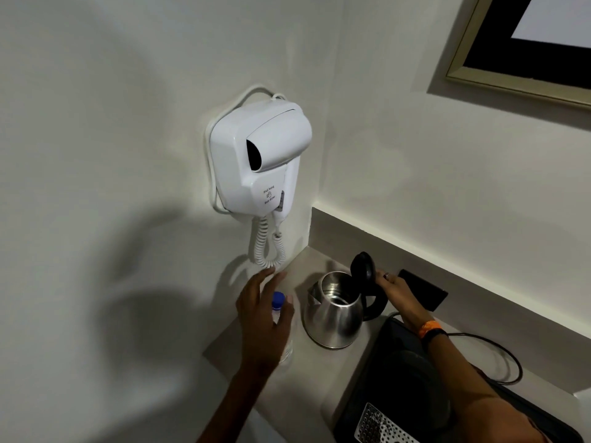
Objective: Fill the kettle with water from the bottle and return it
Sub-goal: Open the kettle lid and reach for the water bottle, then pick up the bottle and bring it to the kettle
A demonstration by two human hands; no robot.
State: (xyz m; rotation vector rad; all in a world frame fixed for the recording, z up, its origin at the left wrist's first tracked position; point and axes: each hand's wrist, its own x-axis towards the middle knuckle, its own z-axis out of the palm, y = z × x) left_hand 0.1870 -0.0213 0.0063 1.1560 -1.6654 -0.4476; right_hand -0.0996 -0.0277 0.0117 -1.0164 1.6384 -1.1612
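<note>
We are standing at a pale counter (307,372) set into a corner of white walls, and above our left hand a white wall-mounted hair dryer (259,158) is hanging with its coiled cord (265,247) looping down toward our fingertips. Just below our right forearm a black tray (383,372) is lying on the counter, with a round dark base sitting in it and a thin black cable (499,350) curling away beyond our wrist. Between our two hands the steel kettle (334,314) is standing upright on the counter, off the tray, its black lid (363,266) tipped up and open. Our right hand (395,287) is resting at the top of the kettle's black handle, touching the raised lid; we cannot tell how tightly it is closing there. Our left hand (263,311) is hovering with fingers spread loosely over the clear water bottle (281,318), whose blue cap (278,298) is showing between our fingers; the bottle is standing just left of the kettle. An orange band (427,327) is circling our right wrist.
</note>
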